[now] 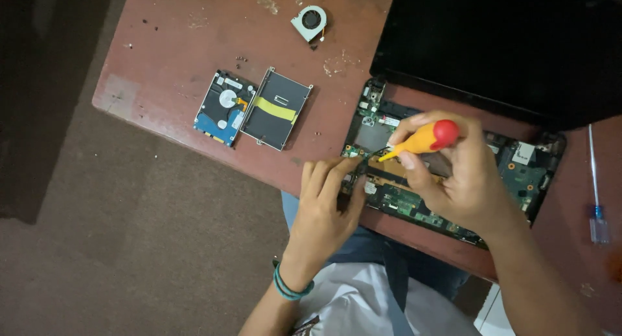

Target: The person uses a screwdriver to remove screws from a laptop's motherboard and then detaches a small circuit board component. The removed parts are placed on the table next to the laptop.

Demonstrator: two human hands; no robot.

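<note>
Gripping a small screwdriver (424, 139) with a yellow shaft-handle and red cap, the right hand (457, 180) is closed around the tool, thumb and fingers pinching it so the tip points left and down onto the exposed circuit board (518, 171) of an opened laptop (453, 174). Just beside it, the left hand (326, 203) holds nothing; its fingers are bent, with the fingertips (337, 168) pressing on the board's left end, close to the screwdriver tip. A teal band sits on that wrist.

The laptop base lies near the table's (168, 44) front edge, which runs diagonally from upper left to lower right, and its near side almost reaches that edge. Its dark screen (499, 44) lies folded back flat behind it.

Well apart to the left, a hard drive (223, 107), green-blue board up, lies touching or just beside a black metal caddy (276, 107) with a yellow strip; both rest close to the table's edge. A small cooling fan (310, 22) sits farther back, with bare tabletop around it. At the far right lies a second screwdriver (595, 180) with a clear handle.
</note>
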